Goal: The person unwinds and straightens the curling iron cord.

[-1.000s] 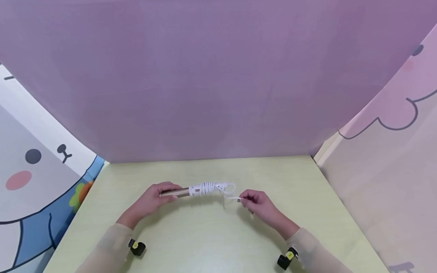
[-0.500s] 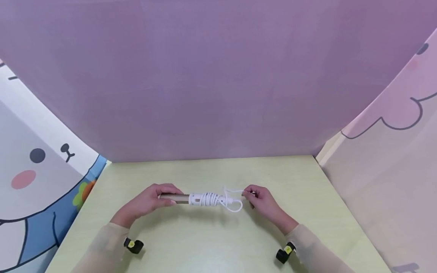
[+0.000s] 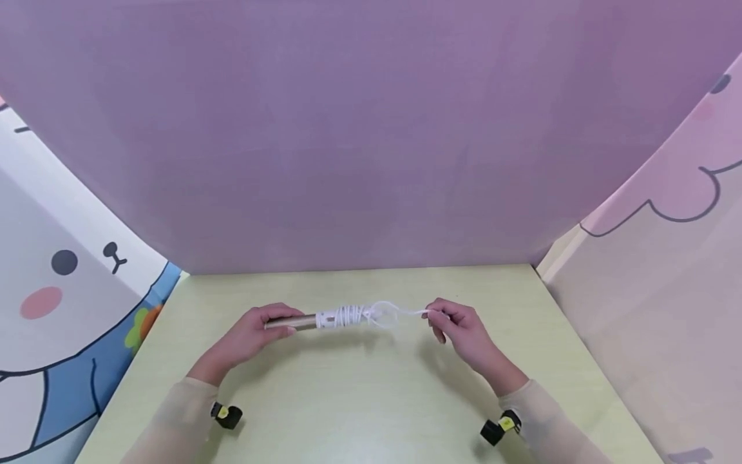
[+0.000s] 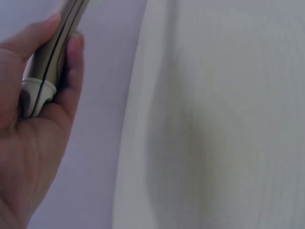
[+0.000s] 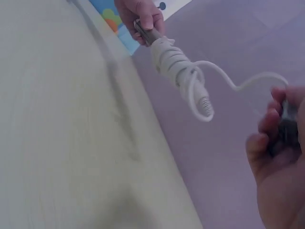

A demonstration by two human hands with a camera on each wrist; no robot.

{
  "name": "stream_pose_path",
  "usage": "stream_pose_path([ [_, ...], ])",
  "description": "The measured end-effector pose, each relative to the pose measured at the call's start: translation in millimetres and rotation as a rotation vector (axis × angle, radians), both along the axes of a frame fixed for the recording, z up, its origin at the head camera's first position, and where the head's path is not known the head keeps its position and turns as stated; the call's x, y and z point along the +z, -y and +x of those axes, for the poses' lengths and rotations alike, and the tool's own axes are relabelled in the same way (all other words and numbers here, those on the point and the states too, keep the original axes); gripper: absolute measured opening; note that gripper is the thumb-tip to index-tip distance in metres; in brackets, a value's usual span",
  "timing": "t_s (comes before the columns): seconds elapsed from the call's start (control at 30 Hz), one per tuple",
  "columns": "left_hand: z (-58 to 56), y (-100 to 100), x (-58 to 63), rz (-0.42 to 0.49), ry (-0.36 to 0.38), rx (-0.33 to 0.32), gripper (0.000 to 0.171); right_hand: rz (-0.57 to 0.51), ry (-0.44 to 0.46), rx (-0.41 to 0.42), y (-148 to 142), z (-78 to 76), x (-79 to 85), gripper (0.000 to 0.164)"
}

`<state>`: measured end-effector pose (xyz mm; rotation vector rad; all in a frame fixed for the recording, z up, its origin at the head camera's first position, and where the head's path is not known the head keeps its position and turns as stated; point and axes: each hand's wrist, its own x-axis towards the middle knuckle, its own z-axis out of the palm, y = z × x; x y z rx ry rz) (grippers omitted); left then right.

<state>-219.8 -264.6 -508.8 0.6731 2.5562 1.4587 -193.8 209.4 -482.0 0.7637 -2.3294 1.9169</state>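
Note:
A hair straightener (image 3: 301,321), bronze at one end and white at the other, is held above the table. My left hand (image 3: 246,335) grips its bronze end, with the thumb and fingers on opposite sides in the left wrist view. White cord (image 3: 350,315) is wound round the white handle, and a loose loop hangs off the handle's tip. To the right, my right hand (image 3: 466,335) pinches the cord's free end. In the right wrist view a dark plug (image 5: 287,126) sits in that hand, partly hidden by the fingers. A slack stretch of cord joins both hands.
Under both hands lies a pale wooden tabletop (image 3: 359,399). A purple panel (image 3: 371,142) rises along its back edge. Cartoon-printed panels stand at the left (image 3: 58,309) and right (image 3: 649,303). Each wrist carries a small black camera.
My right hand has moved right and slightly up with the cord end, drawing out more cord from the loop. The straightener dipped, then rose again in my left hand.

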Motion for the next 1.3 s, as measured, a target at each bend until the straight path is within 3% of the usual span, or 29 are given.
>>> stream_pose_path([
  [0.2, -2.7, 5.3, 6.5, 0.049, -0.036, 0.123, 0.03, 0.061, 0.005, 0.268, -10.7, 5.7, -7.3, 0.02],
  [0.3, -2.1, 10.0, 9.8, 0.092, -0.031, 0.147, 0.031, 0.163, 0.0, 0.315, -12.2, 4.7, -15.7, 0.014],
  [0.37, -1.0, 12.5, 13.8, 0.118, -0.02, 0.14, 0.032, 0.246, -0.017, 0.28, -13.6, 2.9, -21.4, 0.01],
  [0.5, 2.0, 13.9, 22.0, 0.136, 0.004, 0.092, 0.032, 0.391, -0.067, 0.09, -18.9, -4.1, -32.5, 0.008],
  [0.57, 3.6, 12.5, 25.4, 0.123, 0.009, 0.062, 0.032, 0.427, -0.089, -0.003, -22.1, -7.9, -36.3, 0.007],
  [0.67, 6.4, 9.1, 29.2, 0.101, 0.015, 0.027, 0.031, 0.441, -0.099, -0.077, -25.2, -11.6, -39.1, 0.009],
  [0.9, 10.2, 2.2, 30.7, 0.089, 0.006, -0.01, 0.032, 0.446, -0.025, -0.051, -19.8, -10.7, -40.4, 0.025],
  [1.07, 9.4, -1.7, 31.2, 0.089, 0.002, -0.025, 0.032, 0.376, -0.118, 0.001, -11.7, -8.4, -38.6, 0.043],
  [1.17, 9.3, -3.9, 32.9, 0.09, -0.002, -0.033, 0.032, 0.306, -0.184, 0.004, -0.7, -8.4, -31.4, 0.041],
  [1.3, 8.9, -6.9, 34.8, 0.099, -0.004, -0.066, 0.032, 0.246, -0.15, 0.085, 16.5, -9.7, -14.5, 0.026],
])
